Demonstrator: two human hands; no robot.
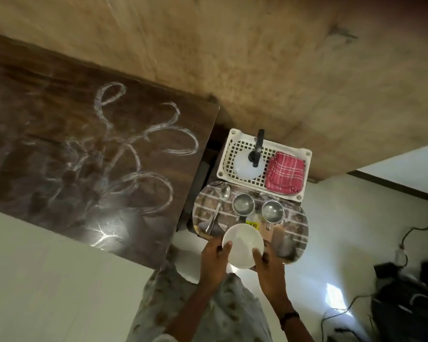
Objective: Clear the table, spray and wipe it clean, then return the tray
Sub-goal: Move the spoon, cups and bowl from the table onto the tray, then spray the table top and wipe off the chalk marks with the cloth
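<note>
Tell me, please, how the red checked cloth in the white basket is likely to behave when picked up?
The red checked cloth lies folded and soft-edged, so it will probably go floppy and unfold. It looks light. Its woven surface should not slip, and the white basket is unlikely to snag it.

The tabletop (59, 134) on the left is dark brown wood grain with white looping streaks. The bowl (242, 245) is plain white. The tray (297, 225) carries a grey-brown brick pattern. In the white lattice basket (229, 154), the cloth (284, 174) is red with white checks.
</note>
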